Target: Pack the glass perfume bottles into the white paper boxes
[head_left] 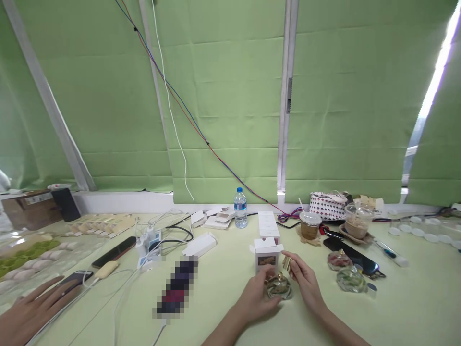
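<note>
My left hand (256, 294) is closed round the side of a small round glass bottle (280, 288) with a gold neck and greenish contents, standing on the table. In my right hand (304, 278) a gold cap (286, 263) is pinched between fingers and thumb, just above and to the right of the bottle's neck. Directly behind the bottle stands an open white box (266, 254) with a dark picture on its front. Two similar glass bottles lie to the right, one with reddish contents (339, 259) and one with green contents (351, 279).
Another person's hand (45, 300) rests on a phone (74, 281) at the left. Charging cables and a power strip (149, 252) are left of centre. A water bottle (240, 207) and white boxes (268, 225) stand behind. Drink cups (310, 225) and a black phone (351, 257) are at the right.
</note>
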